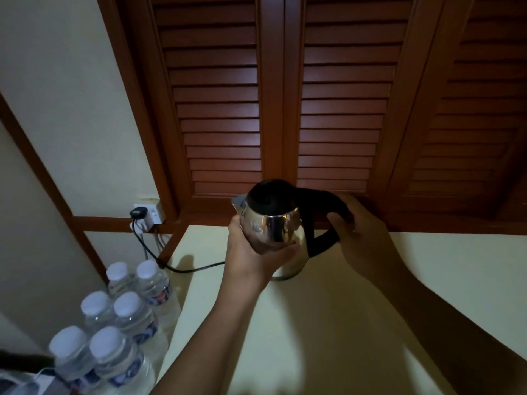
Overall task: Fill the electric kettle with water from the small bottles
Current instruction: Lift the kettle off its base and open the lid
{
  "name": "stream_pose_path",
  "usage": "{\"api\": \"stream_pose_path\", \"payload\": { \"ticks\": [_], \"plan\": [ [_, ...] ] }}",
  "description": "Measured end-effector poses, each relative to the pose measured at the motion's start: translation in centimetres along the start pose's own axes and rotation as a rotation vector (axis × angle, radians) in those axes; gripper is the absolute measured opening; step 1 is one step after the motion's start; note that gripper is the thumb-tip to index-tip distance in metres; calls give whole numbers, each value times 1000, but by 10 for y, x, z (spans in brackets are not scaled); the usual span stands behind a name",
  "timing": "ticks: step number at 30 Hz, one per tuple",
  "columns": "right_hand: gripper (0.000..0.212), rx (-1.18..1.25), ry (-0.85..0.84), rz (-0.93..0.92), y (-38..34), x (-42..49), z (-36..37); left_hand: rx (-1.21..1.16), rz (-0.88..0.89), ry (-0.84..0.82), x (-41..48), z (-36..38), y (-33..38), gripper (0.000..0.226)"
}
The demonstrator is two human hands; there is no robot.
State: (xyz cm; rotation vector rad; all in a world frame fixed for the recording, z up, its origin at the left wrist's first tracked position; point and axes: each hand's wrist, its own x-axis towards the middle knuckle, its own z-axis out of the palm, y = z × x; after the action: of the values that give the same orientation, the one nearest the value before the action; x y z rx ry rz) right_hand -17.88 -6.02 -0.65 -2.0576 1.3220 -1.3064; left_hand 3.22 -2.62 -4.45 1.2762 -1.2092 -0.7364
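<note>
Both hands grip the kettle (275, 232): left (253, 252) on its body, right (359, 232) on its handle. Lid shut, bottles (119, 317) left of the grip capped; filling seems unstarted.

Both bare forearms reach forward, nearly parallel. Left hand (251, 252) cups the side of the shiny steel kettle with black lid and handle (278, 226), palm wrapped on its body. Right hand (362, 232) is curled closed around the handle, fingers (335, 223) hooked through.

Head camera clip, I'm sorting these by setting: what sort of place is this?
Probably a hotel or guest room: louvred wooden doors, a pack of small water bottles and an electric kettle held over a pale counter by a wall socket.
</note>
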Motion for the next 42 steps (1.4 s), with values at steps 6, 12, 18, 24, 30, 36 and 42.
{"api": "stream_pose_path", "payload": {
  "ticks": [6,12,18,24,30,36,42],
  "plan": [
    [32,22,-35,86,6,-82,-31,42,-64,-60,-87,9,1,100],
    [31,24,-97,134,28,-129,-43,60,-138,-64,-145,32,-7,100],
    [30,29,-176,155,32,-133,-56,77,-124,-39,-161,45,-9,107],
    [41,-169,-78,25,-19,-92,-59,87,-75,-21,-159,55,-9,98],
    [52,-672,-357,6,-78,-47,-35,141,-109,-6,-153,64,-9,113],
    [30,-727,-348,-15,-86,-37,-27,188,-141,-9,-150,66,-15,120],
    [14,-408,-246,104,-69,-30,-41,193,-124,-13,-146,64,-23,111]
  ]
}}
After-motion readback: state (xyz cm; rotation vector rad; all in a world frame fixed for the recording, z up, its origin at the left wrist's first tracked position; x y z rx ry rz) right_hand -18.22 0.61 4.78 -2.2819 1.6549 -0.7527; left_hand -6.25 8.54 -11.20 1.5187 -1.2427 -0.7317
